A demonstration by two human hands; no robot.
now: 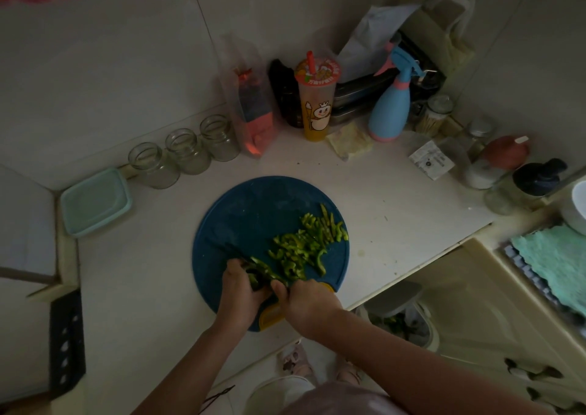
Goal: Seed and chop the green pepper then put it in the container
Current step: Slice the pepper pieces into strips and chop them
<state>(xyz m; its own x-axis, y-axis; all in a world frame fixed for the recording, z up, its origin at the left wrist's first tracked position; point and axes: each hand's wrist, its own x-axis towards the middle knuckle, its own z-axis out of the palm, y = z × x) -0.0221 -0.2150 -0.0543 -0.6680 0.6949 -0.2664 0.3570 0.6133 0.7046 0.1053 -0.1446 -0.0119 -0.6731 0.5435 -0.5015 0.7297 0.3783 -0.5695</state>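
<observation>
A round blue cutting board (253,211) lies on the white counter. Several cut green pepper strips (307,243) are spread over its right half. My left hand (237,291) grips an uncut piece of green pepper (261,272) at the board's near edge. Right beside it, my right hand (306,303) is curled round a knife handle. The dark knife blade (226,248) reaches up and left past the pepper piece, hard to make out in the dim light. A pale green lidded container (95,202) sits at the counter's left, apart from the board.
Three empty glass jars (187,151) line the back wall. A drink cup (317,97), blue spray bottle (391,110), bags and small jars crowd the back right corner. A dark knife block (66,341) stands at left. The counter edge drops off right of the board.
</observation>
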